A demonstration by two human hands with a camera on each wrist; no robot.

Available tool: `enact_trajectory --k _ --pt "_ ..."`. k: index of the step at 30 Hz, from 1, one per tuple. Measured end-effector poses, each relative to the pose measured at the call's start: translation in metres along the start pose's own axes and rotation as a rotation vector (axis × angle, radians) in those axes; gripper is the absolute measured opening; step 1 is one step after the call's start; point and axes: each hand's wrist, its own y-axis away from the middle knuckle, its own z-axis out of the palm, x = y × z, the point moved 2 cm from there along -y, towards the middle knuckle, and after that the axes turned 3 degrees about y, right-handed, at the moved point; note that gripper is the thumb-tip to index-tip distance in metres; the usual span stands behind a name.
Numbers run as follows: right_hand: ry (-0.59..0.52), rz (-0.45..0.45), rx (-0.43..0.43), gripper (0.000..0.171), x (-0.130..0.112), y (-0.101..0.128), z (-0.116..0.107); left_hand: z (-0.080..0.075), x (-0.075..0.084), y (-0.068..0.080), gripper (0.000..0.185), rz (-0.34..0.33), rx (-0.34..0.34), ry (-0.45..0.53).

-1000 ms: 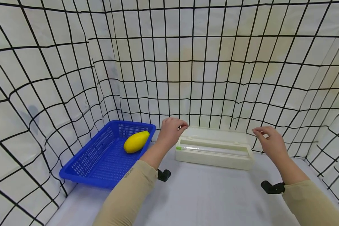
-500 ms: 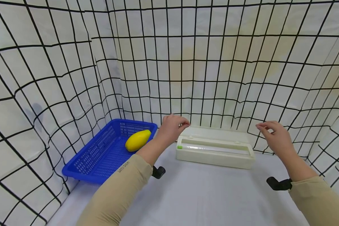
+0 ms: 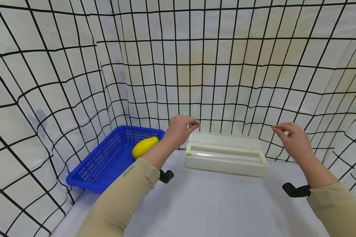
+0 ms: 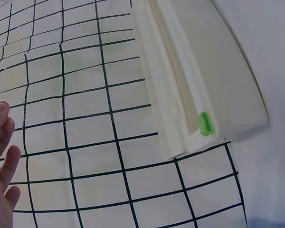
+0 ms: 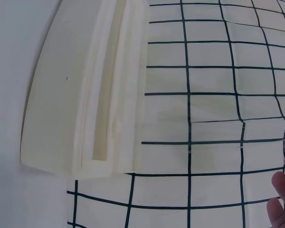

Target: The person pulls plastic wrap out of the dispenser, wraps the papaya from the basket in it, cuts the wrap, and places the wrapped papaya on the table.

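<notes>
A cream cling film dispenser (image 3: 225, 167) sits at the back of the table, its lid (image 3: 228, 140) raised. A green slider (image 4: 205, 123) marks one end of its slot. My left hand (image 3: 181, 130) is above the box's left end, thumb and fingertips pinched together. Off the right end, my right hand (image 3: 296, 140) makes a similar pinch, higher than the box. Clear cling film (image 5: 275, 141) runs to the right fingers in the right wrist view, showing as a faint shiny edge. It is almost invisible between the hands in the head view.
At left, a blue plastic basket (image 3: 90, 187) contains a yellow lemon-shaped fruit (image 3: 143, 147), partly covered by my left forearm. Black wire mesh (image 3: 201, 64) backed with white sheeting encloses the rear and sides. A white cloth (image 3: 219, 204) covers the table.
Both hands have risen, still pinching. My right hand has also shifted right, widening the distance between them. Dispenser, basket and fruit stay in place.
</notes>
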Motion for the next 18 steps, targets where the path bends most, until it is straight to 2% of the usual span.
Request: enact_trajectory --k 18 --pt "-0.017 -0.029 0.061 0.038 -0.014 -0.003 -0.023 -0.023 0.014 -0.003 0.019 0.032 0.086 0.020"
